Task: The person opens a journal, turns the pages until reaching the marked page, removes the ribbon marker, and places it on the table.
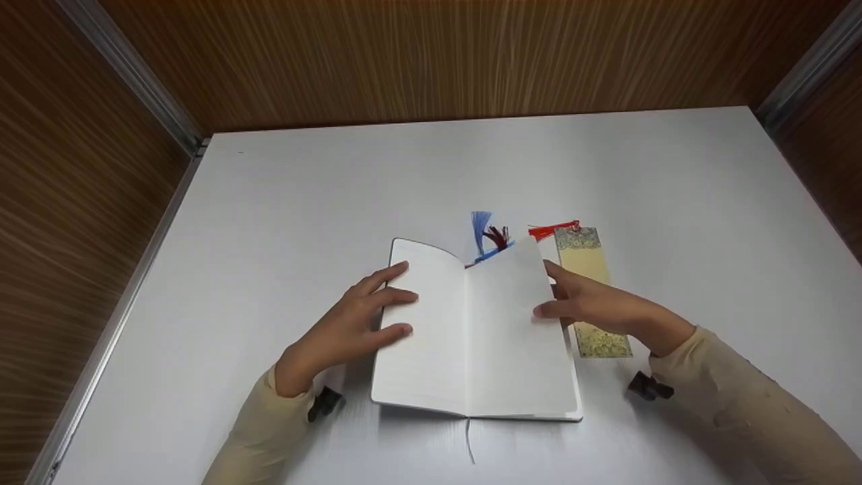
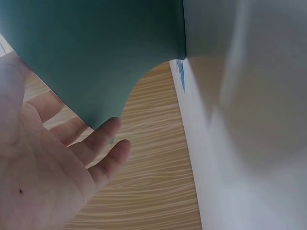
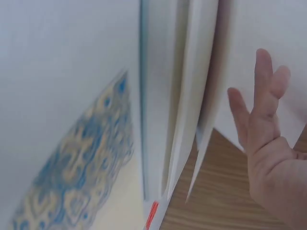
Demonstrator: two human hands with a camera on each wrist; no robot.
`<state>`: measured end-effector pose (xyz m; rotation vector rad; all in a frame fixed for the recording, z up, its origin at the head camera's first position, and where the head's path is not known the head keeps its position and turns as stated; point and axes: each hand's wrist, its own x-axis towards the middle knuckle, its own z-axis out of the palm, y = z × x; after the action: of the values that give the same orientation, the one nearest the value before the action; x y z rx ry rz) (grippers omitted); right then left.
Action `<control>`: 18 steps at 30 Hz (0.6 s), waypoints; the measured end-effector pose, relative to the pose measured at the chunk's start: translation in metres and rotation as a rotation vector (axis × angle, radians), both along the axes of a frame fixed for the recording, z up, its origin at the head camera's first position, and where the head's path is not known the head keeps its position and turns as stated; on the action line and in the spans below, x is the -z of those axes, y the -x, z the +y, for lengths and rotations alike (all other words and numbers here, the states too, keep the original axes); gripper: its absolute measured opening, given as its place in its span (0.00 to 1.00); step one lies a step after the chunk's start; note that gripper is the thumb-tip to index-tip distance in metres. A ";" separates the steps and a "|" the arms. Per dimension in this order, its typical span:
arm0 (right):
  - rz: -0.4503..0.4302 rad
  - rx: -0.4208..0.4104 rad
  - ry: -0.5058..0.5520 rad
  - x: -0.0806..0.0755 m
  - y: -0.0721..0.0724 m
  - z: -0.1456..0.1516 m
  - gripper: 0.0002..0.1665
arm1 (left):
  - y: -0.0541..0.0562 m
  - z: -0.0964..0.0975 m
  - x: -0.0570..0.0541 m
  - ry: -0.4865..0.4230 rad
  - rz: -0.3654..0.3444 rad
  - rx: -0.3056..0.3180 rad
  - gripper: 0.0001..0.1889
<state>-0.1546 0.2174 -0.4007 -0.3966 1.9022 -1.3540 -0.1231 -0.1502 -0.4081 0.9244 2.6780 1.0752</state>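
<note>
A notebook lies spread open with blank white pages; its green cover shows from below in the left wrist view. My left hand grips the left side, with thumb and two fingers over the page and other fingers under the cover. At the right edge my right hand pinches a raised page, thumb on its face, other fingers behind it. Partly under that hand lies a yellow bookmark with patterned ends and a red tassel. A blue tassel and a dark red tassel stick out behind the page top.
The notebook stands on a white table. A thin grey ribbon hangs from the bottom of its spine. Wood-grain panels enclose the back and sides. A dark wrist device shows beside each sleeve.
</note>
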 end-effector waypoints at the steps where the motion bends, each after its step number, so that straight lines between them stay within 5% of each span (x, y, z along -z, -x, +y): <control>1: -0.006 -0.006 0.009 -0.001 -0.002 -0.001 0.53 | 0.000 0.000 0.000 -0.001 -0.004 -0.001 0.21; 11: -0.008 -0.129 0.082 -0.010 -0.018 -0.016 0.41 | 0.000 0.000 -0.001 0.007 -0.008 -0.011 0.21; 18: -0.005 -0.187 0.121 -0.009 -0.027 -0.037 0.42 | 0.000 0.001 -0.001 -0.008 -0.005 -0.006 0.21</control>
<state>-0.1273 0.1806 -0.3921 -0.6149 1.7364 -1.3465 -0.1234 -0.1488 -0.4072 0.9142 2.6763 1.0889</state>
